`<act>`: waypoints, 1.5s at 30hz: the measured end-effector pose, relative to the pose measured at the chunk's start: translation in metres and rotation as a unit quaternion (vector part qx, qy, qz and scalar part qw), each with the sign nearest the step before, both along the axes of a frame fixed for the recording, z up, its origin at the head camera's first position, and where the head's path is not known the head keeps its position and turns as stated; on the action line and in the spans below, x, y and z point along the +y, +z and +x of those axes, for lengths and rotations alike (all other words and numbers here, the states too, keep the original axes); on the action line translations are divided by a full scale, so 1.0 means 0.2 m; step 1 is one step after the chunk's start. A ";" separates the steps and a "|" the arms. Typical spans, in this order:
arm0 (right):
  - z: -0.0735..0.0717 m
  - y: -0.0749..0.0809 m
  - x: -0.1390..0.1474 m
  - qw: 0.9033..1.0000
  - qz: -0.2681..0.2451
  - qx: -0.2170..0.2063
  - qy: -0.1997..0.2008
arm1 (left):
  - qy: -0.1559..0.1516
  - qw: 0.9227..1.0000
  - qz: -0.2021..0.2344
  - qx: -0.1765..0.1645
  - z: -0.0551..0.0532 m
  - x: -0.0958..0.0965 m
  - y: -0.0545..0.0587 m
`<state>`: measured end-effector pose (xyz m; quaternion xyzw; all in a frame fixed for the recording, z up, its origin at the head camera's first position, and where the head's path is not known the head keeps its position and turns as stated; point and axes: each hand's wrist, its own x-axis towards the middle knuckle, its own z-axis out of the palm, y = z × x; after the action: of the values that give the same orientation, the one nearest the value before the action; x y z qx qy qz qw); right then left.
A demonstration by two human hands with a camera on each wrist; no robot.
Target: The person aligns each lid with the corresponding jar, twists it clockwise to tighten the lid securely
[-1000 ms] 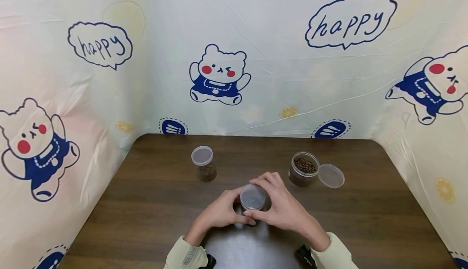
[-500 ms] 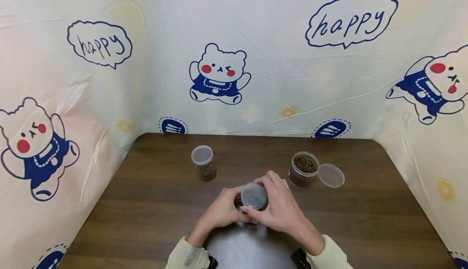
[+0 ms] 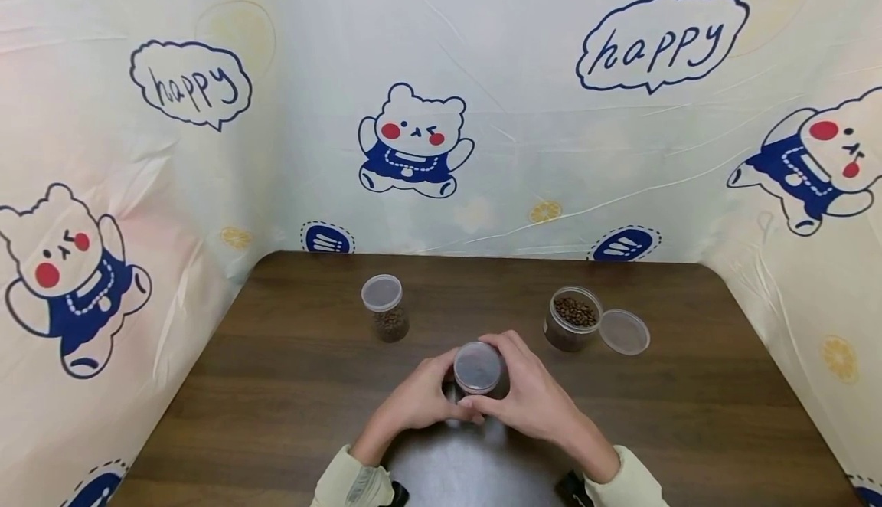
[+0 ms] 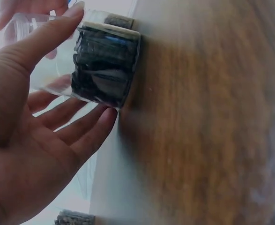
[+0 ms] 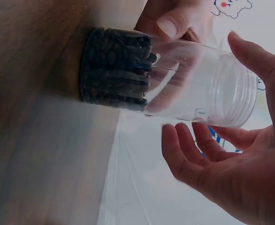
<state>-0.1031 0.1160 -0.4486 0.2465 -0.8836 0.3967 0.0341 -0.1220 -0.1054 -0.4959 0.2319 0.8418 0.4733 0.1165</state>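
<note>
A clear jar with dark beans in its lower part stands upright at the table's near middle, its translucent lid facing up. My left hand grips the jar's body from the left, thumb on the near side. From the right, my right hand holds the rim of the lid between thumb and fingers. In the right wrist view, the right thumb lies along one side of the lid and the curled fingers are on the other. Dark beans show through the wall in the left wrist view.
A lidded jar of beans stands at the back left. At the back right is an uncovered jar holding brown beans, with a loose round lid beside it. A printed curtain borders the brown table.
My right hand shifts slightly around the lid, its wrist swinging left and then back right. The left hand keeps its hold on the jar, and the other jars stay put.
</note>
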 end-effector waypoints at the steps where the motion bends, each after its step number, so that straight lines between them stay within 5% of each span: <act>1: 0.00 -0.01 0.00 1.000 -0.001 -0.003 0.000 | 0.001 1.000 0.000 -0.006 0.00 0.00 0.00; 11: 0.00 -0.05 0.02 0.999 -0.014 -0.050 -0.009 | 0.008 0.998 0.027 -0.049 0.01 -0.02 -0.01; 20: 0.02 -0.09 0.02 0.991 -0.083 -0.104 0.006 | 0.025 0.995 0.076 -0.065 0.03 -0.03 -0.01; 33: -0.01 -0.07 0.04 0.991 -0.113 -0.070 -0.018 | 0.025 0.994 0.103 -0.037 0.01 0.00 0.03; 45: -0.15 -0.06 0.06 0.987 -0.141 -0.063 -0.047 | 0.076 0.992 0.099 -0.002 -0.08 0.07 0.07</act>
<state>-0.1321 0.1285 -0.4602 0.1719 -0.8298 0.5301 0.0312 -0.1375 -0.0916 -0.4812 0.1768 0.8058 0.5620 0.0591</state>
